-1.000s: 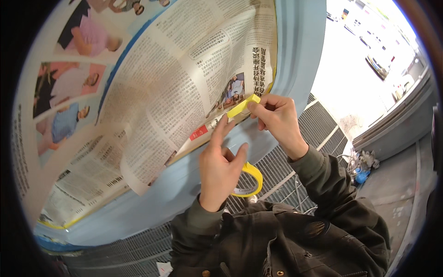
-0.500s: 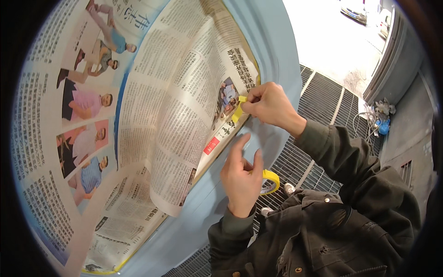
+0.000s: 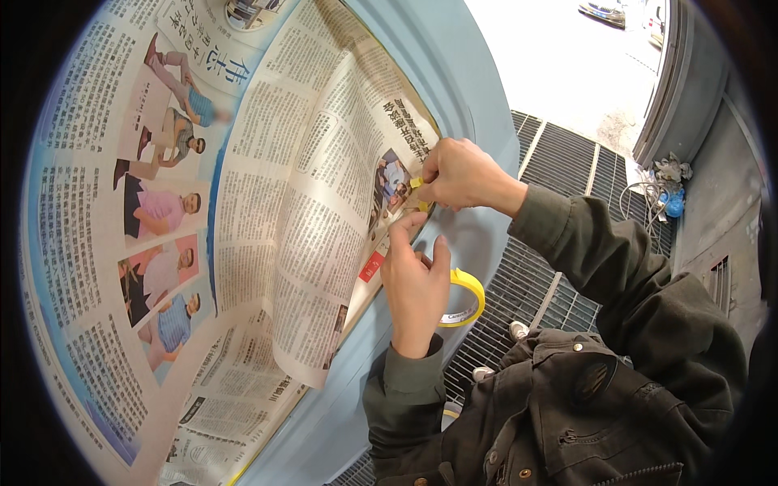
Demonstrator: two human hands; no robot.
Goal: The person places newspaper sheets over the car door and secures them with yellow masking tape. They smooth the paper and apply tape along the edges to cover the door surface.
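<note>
Sheets of newspaper [image 3: 316, 194] cover the opening of a pale blue car-body panel [image 3: 478, 113]. At the paper's right edge, my right hand [image 3: 466, 174] pinches a short strip of yellow masking tape [image 3: 417, 183], with part of it hidden under the fingers. Just below, my left hand [image 3: 416, 279] has its index fingertip at the paper's edge, close to the strip, and its thumb apart. A roll of yellow masking tape [image 3: 478, 304] is held in this hand; the lower fingers are hidden behind the palm.
Metal floor grating [image 3: 559, 174] lies below the panel. Cables and a blue plastic bag [image 3: 671, 202] sit by the grey wall [image 3: 729, 162] at right. A loose newspaper flap [image 3: 316, 316] curls up beside my left hand. Part of a car [image 3: 604, 12] shows beyond the doorway.
My left hand has moved up, bringing its index finger close to the tape strip. The right hand stays at the paper's edge and now covers more of the strip. The view has shifted slightly.
</note>
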